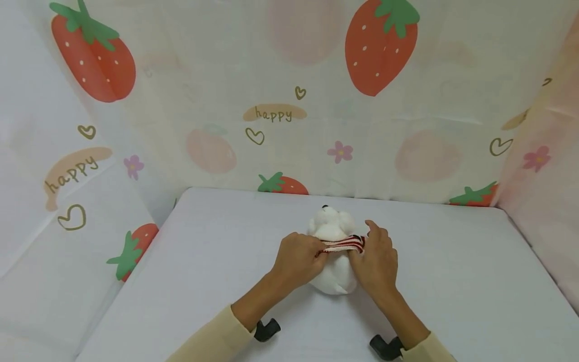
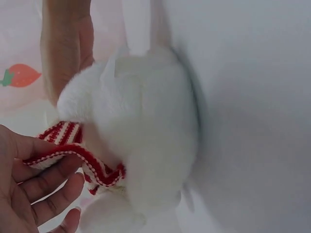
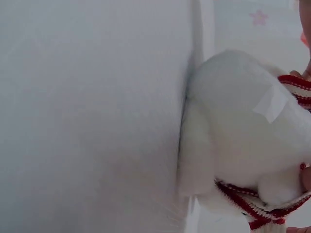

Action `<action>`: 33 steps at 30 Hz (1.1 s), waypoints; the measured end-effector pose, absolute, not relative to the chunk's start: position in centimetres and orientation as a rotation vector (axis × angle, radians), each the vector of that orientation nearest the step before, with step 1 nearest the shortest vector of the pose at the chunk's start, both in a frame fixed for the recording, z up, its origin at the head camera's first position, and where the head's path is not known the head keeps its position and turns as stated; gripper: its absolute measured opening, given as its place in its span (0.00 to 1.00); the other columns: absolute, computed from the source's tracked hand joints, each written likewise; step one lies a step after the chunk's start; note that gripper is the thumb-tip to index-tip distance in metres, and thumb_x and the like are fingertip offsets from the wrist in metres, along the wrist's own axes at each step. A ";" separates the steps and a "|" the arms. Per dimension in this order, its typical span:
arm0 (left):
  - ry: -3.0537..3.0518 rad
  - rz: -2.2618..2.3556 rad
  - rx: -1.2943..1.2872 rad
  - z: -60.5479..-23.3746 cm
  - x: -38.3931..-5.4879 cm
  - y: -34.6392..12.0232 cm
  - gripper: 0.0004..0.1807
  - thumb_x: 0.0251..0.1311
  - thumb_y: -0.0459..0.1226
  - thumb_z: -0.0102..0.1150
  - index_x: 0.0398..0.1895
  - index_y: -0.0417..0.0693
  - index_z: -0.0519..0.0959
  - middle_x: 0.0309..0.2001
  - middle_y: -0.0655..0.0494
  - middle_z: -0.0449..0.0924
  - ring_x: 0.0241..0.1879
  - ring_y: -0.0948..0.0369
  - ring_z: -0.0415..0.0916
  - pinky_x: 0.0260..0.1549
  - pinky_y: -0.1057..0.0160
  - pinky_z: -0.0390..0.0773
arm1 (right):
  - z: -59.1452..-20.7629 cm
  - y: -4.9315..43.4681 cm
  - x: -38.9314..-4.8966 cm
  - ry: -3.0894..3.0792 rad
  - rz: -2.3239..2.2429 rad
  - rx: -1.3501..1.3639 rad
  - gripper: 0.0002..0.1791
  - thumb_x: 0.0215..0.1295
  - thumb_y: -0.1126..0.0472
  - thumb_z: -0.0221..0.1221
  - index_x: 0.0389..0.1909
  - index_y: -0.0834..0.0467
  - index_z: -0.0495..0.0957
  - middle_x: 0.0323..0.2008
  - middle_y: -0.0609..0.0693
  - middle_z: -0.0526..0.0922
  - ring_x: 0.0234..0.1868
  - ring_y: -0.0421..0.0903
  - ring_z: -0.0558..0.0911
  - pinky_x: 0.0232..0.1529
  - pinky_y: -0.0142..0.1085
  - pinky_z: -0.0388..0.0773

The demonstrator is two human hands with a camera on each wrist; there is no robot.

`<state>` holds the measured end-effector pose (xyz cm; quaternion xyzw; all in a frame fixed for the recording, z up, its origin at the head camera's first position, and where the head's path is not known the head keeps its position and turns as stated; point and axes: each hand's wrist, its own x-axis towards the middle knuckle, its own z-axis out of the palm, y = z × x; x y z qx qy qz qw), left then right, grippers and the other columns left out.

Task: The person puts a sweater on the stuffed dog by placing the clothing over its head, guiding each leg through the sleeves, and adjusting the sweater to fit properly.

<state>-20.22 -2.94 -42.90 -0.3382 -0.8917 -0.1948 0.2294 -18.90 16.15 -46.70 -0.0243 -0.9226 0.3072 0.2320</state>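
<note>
A white plush animal [image 1: 336, 275] sits on the table with its back to me and its dark nose tipped upward. Round its upper body runs a red-and-white striped knitted garment [image 1: 344, 244], bunched into a narrow band at the back. My left hand [image 1: 298, 257] pinches the band's left end between thumb and fingers, as the left wrist view shows with the knit edge [image 2: 80, 150]. On the other side my right hand [image 1: 379, 259] grips the right end, its index finger raised. The right wrist view shows the garment crossing low on the plush body [image 3: 243, 131].
The white-covered table [image 1: 452, 281] spreads out on both sides of the plush. Behind it hangs a strawberry-printed curtain [image 1: 384, 115], with similar sheets at left and right. Black wrist mounts [image 1: 268, 330] stick out below both forearms, close over the table.
</note>
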 end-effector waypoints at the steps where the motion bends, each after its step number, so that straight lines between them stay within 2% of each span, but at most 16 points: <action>1: -2.446 -0.533 -0.933 -42.9 -20.2 -3.0 0.21 0.51 0.30 0.62 0.08 0.56 0.67 0.10 0.67 0.55 0.15 0.69 0.50 0.17 0.69 0.55 | -46.7 16.2 -19.0 -2.546 0.849 -0.067 0.35 0.59 0.62 0.64 0.68 0.64 0.66 0.47 0.61 0.77 0.47 0.61 0.77 0.43 0.57 0.71; 7: -2.380 -0.528 -0.946 -43.2 -19.8 -3.4 0.20 0.51 0.31 0.64 0.08 0.57 0.70 0.08 0.67 0.61 0.13 0.69 0.55 0.21 0.66 0.62 | -46.6 16.6 -19.1 -2.598 0.920 -0.105 0.38 0.57 0.64 0.64 0.70 0.65 0.65 0.46 0.62 0.80 0.45 0.62 0.78 0.43 0.57 0.72; 12: -2.372 -0.533 -0.959 -43.4 -19.8 -3.7 0.20 0.54 0.34 0.66 0.08 0.57 0.72 0.09 0.66 0.68 0.14 0.70 0.57 0.22 0.66 0.64 | -46.7 16.7 -19.2 -2.560 1.010 -0.094 0.37 0.56 0.66 0.65 0.68 0.65 0.67 0.48 0.63 0.82 0.47 0.62 0.78 0.49 0.59 0.70; 16: -2.421 -0.525 -0.986 -43.3 -20.0 -3.6 0.12 0.56 0.37 0.70 0.16 0.55 0.83 0.17 0.66 0.78 0.17 0.70 0.63 0.24 0.67 0.66 | -47.1 16.8 -19.4 -2.436 1.088 -0.012 0.33 0.53 0.72 0.67 0.63 0.64 0.74 0.42 0.60 0.84 0.44 0.59 0.78 0.55 0.58 0.65; 19: -2.474 -0.504 -0.998 -43.1 -20.4 -3.4 0.01 0.56 0.39 0.74 0.29 0.56 0.89 0.28 0.66 0.84 0.22 0.70 0.68 0.26 0.68 0.67 | -47.2 17.0 -19.4 -2.351 1.108 0.048 0.29 0.51 0.76 0.68 0.57 0.64 0.78 0.36 0.57 0.84 0.37 0.54 0.79 0.48 0.52 0.69; 23: -2.505 -0.452 -0.994 -42.9 -21.1 -2.7 0.10 0.54 0.43 0.78 0.39 0.59 0.89 0.37 0.66 0.82 0.30 0.68 0.75 0.28 0.70 0.70 | -47.3 17.6 -19.6 -2.307 1.114 0.089 0.27 0.50 0.79 0.68 0.54 0.64 0.80 0.34 0.55 0.85 0.33 0.50 0.81 0.34 0.43 0.73; 27: -2.485 -0.321 -1.019 -43.1 -22.1 -1.5 0.14 0.51 0.51 0.78 0.38 0.61 0.86 0.40 0.65 0.79 0.35 0.65 0.77 0.30 0.68 0.72 | -47.2 17.9 -19.7 -2.315 1.146 0.097 0.27 0.49 0.80 0.68 0.54 0.65 0.80 0.34 0.56 0.85 0.37 0.51 0.83 0.37 0.41 0.74; 33: -2.513 -0.138 -1.052 -43.7 -23.2 0.3 0.16 0.52 0.55 0.76 0.37 0.62 0.82 0.35 0.66 0.77 0.35 0.64 0.74 0.29 0.67 0.69 | -47.0 18.0 -19.6 -2.358 1.163 0.069 0.27 0.49 0.78 0.70 0.54 0.63 0.80 0.34 0.55 0.84 0.35 0.50 0.82 0.32 0.35 0.71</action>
